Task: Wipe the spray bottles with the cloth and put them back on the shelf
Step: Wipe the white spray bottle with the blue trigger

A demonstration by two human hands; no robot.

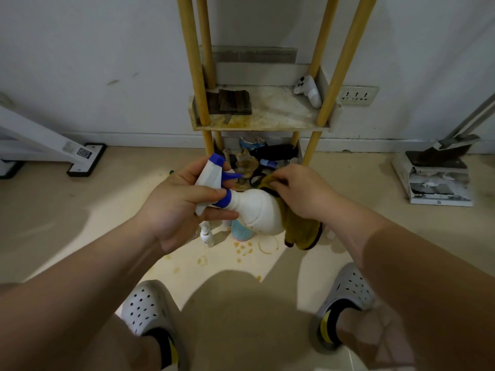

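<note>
My left hand (176, 207) grips a white spray bottle (257, 210) by its neck and blue-and-white trigger head, holding it tilted on its side above the floor. My right hand (300, 194) holds a mustard-yellow cloth (297, 228) against the bottle's round body; part of the cloth hangs down below. A small white spray bottle (206, 234) and a light blue bottle (241, 232) stand on the floor beneath, partly hidden by the held bottle. The shelf (278, 108), with yellow posts, stands just beyond my hands.
The stained shelf board carries a dark folded cloth (233, 101) and a white controller (309, 91). The lower tier (265, 156) is crowded with clutter. A dustpan set (436, 175) stands at right, a white stand base (85, 159) at left. My slippered feet (150, 306) are below.
</note>
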